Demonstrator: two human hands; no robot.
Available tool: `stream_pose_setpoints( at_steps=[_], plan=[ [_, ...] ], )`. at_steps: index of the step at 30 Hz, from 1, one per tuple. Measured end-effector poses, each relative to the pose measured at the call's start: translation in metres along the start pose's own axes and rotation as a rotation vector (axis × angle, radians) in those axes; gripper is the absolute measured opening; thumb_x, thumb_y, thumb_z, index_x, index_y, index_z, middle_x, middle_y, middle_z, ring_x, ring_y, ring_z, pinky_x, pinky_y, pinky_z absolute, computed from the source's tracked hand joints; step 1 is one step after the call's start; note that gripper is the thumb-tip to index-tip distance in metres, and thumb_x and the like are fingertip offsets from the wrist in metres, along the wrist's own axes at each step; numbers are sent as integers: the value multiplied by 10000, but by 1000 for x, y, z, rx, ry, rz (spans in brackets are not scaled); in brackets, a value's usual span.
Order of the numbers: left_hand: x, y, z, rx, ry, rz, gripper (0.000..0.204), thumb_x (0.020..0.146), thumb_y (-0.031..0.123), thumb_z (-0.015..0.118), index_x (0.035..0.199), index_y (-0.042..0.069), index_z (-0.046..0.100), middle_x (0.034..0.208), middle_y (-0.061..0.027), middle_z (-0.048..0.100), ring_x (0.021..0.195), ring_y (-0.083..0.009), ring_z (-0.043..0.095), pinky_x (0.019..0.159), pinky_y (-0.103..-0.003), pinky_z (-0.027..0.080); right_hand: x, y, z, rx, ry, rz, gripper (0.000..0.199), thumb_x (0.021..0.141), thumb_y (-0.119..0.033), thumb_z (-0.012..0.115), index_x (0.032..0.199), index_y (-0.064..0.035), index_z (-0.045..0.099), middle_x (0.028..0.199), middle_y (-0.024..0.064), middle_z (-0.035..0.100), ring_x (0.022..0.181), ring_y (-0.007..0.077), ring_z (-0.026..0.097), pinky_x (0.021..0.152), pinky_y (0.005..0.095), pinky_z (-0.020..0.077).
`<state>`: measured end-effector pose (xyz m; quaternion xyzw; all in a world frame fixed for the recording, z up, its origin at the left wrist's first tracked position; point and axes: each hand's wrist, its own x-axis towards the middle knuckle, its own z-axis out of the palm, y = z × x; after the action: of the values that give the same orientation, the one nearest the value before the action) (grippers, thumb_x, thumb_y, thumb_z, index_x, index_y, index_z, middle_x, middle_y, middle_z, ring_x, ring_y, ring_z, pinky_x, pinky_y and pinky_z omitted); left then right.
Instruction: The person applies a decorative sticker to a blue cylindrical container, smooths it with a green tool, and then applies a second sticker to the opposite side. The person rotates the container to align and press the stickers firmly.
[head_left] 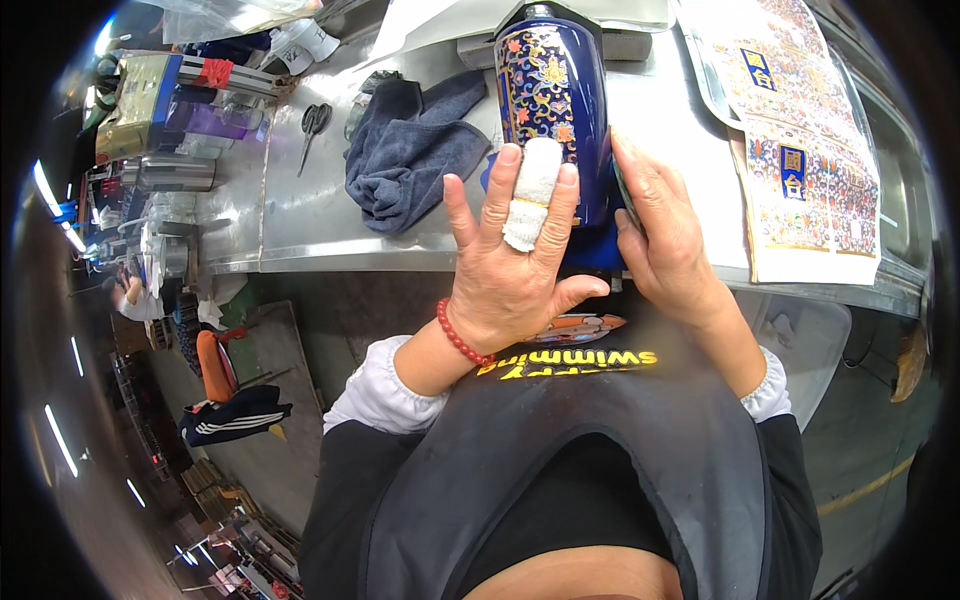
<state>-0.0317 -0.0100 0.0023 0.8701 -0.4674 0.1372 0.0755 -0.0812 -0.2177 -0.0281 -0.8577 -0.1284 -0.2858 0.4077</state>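
Observation:
A dark blue bottle (pixel 550 85) with a colourful floral pattern lies on the metal table, its neck away from me. My left hand (pixel 515 250) is spread over the bottle's near part, fingers apart. White cloth (pixel 538 185), held by a thin yellow band, wraps its middle finger; red beads ring the wrist. Along the bottle's right side is my right hand (pixel 665 225), its fingers together and thumb bent towards them. A thin greenish edge shows between them, too hidden to name. Blue material lies under the bottle's near end. Left of the bottle sits a crumpled grey-blue towel (pixel 415 150).
Black scissors (pixel 314 130) lie left of the towel. Printed decal sheets (pixel 810 200) rest at the right, over the table's edge. A grey block (pixel 628 47) stands behind the bottle. Boxes and bottles crowd the far left; a translucent bin (pixel 810 340) is below the table.

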Motion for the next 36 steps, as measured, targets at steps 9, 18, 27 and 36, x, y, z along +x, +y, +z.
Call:
stream_pose_setpoints(
  at_steps=[9,18,27,36],
  plan=[
    [12,12,5,-59,21,117,804,985,685,403,1465,61,566,1560,-164,487,1536,-355,312,1224,-672,-35,2,0,5,14,48,5,727,737,159,567,1456,91,485,1374,292,588,1219,459,593,1043,481,482],
    [-11,-1,12,-129,170,-25,772,1026,622,430,1480,7,540,1574,-216,457,1532,-422,287,1222,-651,-36,-8,4,11,-6,31,60,742,738,151,559,1472,72,479,1402,273,577,1236,434,585,1067,456,466],
    [2,-29,22,-349,318,-139,998,794,399,815,1559,-32,342,1525,-263,440,1474,-493,312,1209,-657,17,36,-33,-26,230,243,548,315,1026,-93,569,1316,29,563,1079,108,697,908,122,645,776,258,532],
    [6,-42,45,-422,285,-172,1090,703,415,887,1564,3,362,1495,-183,500,1431,-394,397,1198,-677,20,27,-19,10,330,109,556,325,999,-205,648,1226,24,601,1002,169,718,908,251,696,834,359,542]
  ],
)
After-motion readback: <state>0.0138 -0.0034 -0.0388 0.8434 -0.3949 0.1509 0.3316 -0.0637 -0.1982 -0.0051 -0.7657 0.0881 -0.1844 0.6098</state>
